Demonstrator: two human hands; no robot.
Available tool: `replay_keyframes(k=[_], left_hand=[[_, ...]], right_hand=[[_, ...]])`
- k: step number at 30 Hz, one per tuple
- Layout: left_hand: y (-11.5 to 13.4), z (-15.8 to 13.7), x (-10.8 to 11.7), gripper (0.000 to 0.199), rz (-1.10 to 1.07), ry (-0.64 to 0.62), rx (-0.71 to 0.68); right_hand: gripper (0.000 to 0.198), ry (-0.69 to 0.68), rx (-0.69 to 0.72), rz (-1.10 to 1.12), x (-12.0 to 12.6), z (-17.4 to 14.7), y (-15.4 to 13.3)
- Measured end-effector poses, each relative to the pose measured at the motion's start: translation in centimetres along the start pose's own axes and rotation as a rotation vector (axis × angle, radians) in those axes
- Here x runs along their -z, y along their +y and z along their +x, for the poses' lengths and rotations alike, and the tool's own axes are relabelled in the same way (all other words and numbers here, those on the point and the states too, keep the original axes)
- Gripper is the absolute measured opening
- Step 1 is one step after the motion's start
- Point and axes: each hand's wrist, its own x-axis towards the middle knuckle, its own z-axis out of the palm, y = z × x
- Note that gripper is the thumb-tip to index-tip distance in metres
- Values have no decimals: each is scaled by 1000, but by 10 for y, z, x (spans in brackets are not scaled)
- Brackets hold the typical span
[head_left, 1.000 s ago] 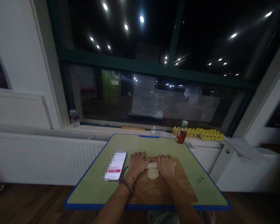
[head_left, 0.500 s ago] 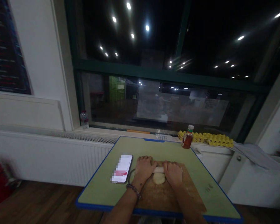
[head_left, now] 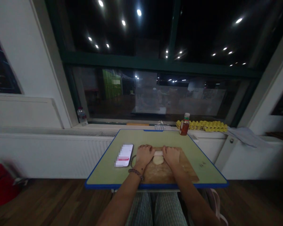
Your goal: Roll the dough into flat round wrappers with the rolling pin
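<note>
Person by the window here's got left hand (head_left: 145,155) and right hand (head_left: 171,155) gripping a whitish cylindrical rolling pin (head_left: 158,153) over a brown rectangular wooden board (head_left: 160,174), with a pale, roundish dough piece (head_left: 158,160) lying on that board too.

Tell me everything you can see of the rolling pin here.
The rolling pin is a pale, plain cylinder; its material is unclear. It lies crosswise above the wooden board, at the far edge of the dough, seemingly touching it. The left hand and right hand curl over it, hiding its ends.
</note>
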Motion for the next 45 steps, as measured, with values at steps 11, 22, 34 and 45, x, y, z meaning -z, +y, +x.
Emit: replay_keyframes(k=[11, 22, 34, 45], left_hand=[[-4, 4, -5, 32, 15, 109, -36], [-6, 2, -12, 31, -53, 114, -39], [-8, 4, -17, 30, -38, 129, -28], [-8, 5, -16, 32, -35, 116, -27]], right_hand=[[39, 37, -28, 91, -1, 5, -7], [40, -24, 30, 70, -1, 2, -3], [38, -32, 54, 37, -7, 4, 0], [40, -23, 29, 53, -8, 4, 0]])
